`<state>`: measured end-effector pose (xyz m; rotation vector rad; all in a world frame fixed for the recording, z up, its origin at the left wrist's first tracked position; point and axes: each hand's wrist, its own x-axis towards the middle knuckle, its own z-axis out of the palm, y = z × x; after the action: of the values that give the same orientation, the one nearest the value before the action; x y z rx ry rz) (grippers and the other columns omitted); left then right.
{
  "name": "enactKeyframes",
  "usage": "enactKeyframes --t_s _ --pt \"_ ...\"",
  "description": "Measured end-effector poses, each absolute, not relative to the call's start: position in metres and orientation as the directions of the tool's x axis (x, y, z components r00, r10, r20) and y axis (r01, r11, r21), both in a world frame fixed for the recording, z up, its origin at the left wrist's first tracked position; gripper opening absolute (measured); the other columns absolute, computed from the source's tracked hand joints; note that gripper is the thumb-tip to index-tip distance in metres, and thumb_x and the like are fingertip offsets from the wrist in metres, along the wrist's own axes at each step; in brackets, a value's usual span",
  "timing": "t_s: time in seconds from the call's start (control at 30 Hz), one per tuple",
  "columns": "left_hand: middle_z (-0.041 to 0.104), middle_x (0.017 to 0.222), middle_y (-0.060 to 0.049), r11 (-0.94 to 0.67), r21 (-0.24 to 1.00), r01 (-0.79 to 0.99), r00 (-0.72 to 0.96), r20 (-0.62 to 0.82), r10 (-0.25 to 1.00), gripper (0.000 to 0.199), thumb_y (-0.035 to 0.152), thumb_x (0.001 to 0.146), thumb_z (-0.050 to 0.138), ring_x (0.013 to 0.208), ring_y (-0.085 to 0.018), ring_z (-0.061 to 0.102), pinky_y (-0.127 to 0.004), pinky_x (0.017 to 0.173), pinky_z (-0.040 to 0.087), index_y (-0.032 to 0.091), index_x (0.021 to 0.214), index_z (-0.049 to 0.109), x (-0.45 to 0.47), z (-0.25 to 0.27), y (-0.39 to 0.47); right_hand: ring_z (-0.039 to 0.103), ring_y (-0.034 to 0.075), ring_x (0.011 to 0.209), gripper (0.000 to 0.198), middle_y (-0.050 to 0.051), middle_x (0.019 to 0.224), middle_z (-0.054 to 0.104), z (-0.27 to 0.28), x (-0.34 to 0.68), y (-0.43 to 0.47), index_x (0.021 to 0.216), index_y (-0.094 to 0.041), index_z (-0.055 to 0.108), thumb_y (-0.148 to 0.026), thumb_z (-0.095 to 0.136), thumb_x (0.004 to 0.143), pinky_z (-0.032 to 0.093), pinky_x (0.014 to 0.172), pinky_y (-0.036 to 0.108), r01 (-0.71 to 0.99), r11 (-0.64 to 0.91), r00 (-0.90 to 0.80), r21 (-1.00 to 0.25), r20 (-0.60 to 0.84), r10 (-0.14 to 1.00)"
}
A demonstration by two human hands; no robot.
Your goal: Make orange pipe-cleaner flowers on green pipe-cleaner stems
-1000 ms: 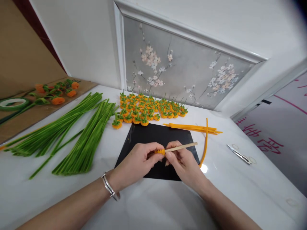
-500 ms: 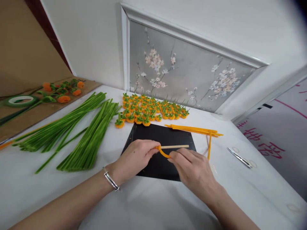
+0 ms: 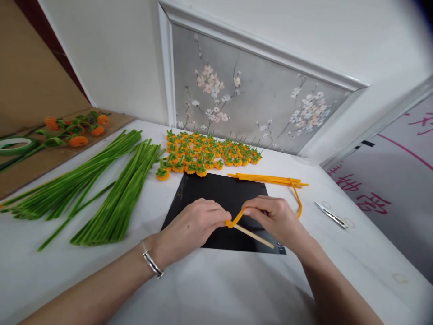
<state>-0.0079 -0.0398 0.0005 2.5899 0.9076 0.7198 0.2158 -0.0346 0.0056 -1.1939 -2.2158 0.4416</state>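
Above a black mat (image 3: 213, 189), my left hand (image 3: 198, 221) pinches a thin wooden stick (image 3: 255, 237) at its upper left end, where an orange pipe cleaner (image 3: 238, 217) winds round it. The stick slants down to the right, its far end free. My right hand (image 3: 279, 219) is closed on the pipe cleaner a short way above the stick, holding it up and out to the right. The loose tail (image 3: 297, 201) of the pipe cleaner shows beyond my right hand. My left fingers hide the stick's other end.
Behind the mat stand several small orange flower heads (image 3: 201, 171) with green tops. Orange pipe cleaners (image 3: 267, 178) lie to their right, and tweezers (image 3: 330, 215) farther right. Green pipe cleaners (image 3: 118, 198) lie left, near green tape (image 3: 16, 145) and orange flowers (image 3: 78, 141) on cardboard.
My right hand has swung the pipe cleaner from below the stick to above it. The stick, nearly level before, now tilts down to the right. The view has shifted slightly.
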Motion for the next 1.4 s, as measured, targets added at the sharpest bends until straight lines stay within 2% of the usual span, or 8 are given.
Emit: enactKeyframes --t_s 0.17,0.47,0.73,0.87,0.97,1.1,1.23,1.4 --pt "0.069 0.088 -0.003 -0.760 0.516 0.395 0.695 0.374 0.615 0.019 0.012 0.091 0.049 0.081 -0.014 0.061 -0.024 0.074 0.045 0.018 0.096 0.066 -0.008 -0.001 -0.042 0.047 0.010 0.056 0.030 -0.003 0.061 0.057 -0.001 0.218 -0.029 0.073 -0.019 0.067 -0.037 0.051 0.091 0.036 0.051 0.021 0.631 0.454 -0.456 -0.629 0.173 0.873" --pt "0.068 0.095 0.000 -0.638 0.656 0.402 0.528 0.403 0.747 0.033 0.012 0.090 0.050 0.081 -0.012 0.062 -0.022 0.074 0.048 0.024 0.119 0.060 -0.007 0.001 -0.045 0.025 0.007 0.049 0.039 -0.006 0.053 0.030 -0.014 0.206 -0.035 0.056 -0.017 0.044 -0.036 0.046 0.090 0.021 0.045 0.022 0.627 0.429 -0.492 -0.650 0.097 0.865" --pt "0.072 0.094 0.002 -0.475 0.818 0.324 0.400 0.336 0.852 0.024 0.018 0.090 0.053 0.083 -0.011 0.066 -0.019 0.073 0.052 0.026 0.106 0.069 -0.006 -0.001 -0.042 0.038 0.008 0.052 0.031 -0.005 0.057 0.043 -0.014 0.195 -0.048 0.063 -0.019 0.045 -0.027 0.047 0.093 0.028 0.050 0.021 0.617 0.559 -0.574 -0.553 0.169 0.801" --pt "0.074 0.095 0.002 -0.332 0.873 0.358 0.233 0.260 0.937 0.022 0.025 0.089 0.056 0.080 -0.012 0.069 -0.019 0.072 0.055 0.024 0.108 0.068 -0.010 -0.007 -0.036 0.051 0.012 0.058 0.016 -0.001 0.071 0.056 -0.011 0.190 -0.058 0.082 -0.018 0.053 -0.023 0.045 0.095 0.032 0.052 0.023 0.718 0.617 -0.575 -0.322 0.225 0.787" --pt "0.073 0.099 0.001 -0.374 0.814 0.445 0.224 0.303 0.926 0.022 0.023 0.090 0.054 0.084 -0.013 0.069 -0.020 0.073 0.054 0.023 0.108 0.067 -0.011 -0.009 -0.033 0.054 0.014 0.057 0.015 0.001 0.072 0.058 -0.007 0.187 -0.064 0.089 -0.017 0.055 -0.019 0.042 0.096 0.027 0.049 0.026 0.741 0.665 -0.622 -0.091 0.280 0.731" --pt "0.073 0.094 -0.001 -0.574 0.558 0.599 0.374 0.439 0.817 0.022 0.015 0.090 0.051 0.081 -0.015 0.067 -0.026 0.073 0.052 0.020 0.104 0.068 -0.011 -0.008 -0.034 0.055 0.014 0.060 0.019 0.000 0.070 0.058 0.002 0.189 -0.067 0.088 -0.019 0.057 -0.020 0.040 0.098 0.027 0.052 0.027 0.737 0.675 -0.639 0.043 0.372 0.673" --pt "0.073 0.093 -0.004 -0.686 0.358 0.634 0.505 0.480 0.717 0.023 0.012 0.091 0.048 0.081 -0.018 0.067 -0.030 0.072 0.050 0.017 0.103 0.067 -0.010 -0.007 -0.037 0.054 0.012 0.058 0.021 -0.001 0.071 0.059 0.008 0.194 -0.064 0.087 -0.022 0.060 -0.022 0.042 0.098 0.033 0.054 0.025 0.750 0.661 -0.580 0.015 0.494 0.647" --pt "0.072 0.089 -0.003 -0.737 0.339 0.584 0.573 0.472 0.671 0.023 0.008 0.090 0.047 0.081 -0.017 0.066 -0.029 0.072 0.048 0.018 0.101 0.066 -0.008 -0.006 -0.039 0.056 0.010 0.060 0.020 0.001 0.077 0.063 0.009 0.199 -0.055 0.092 -0.021 0.064 -0.025 0.045 0.097 0.039 0.055 0.022 0.755 0.638 -0.481 -0.148 0.535 0.694"
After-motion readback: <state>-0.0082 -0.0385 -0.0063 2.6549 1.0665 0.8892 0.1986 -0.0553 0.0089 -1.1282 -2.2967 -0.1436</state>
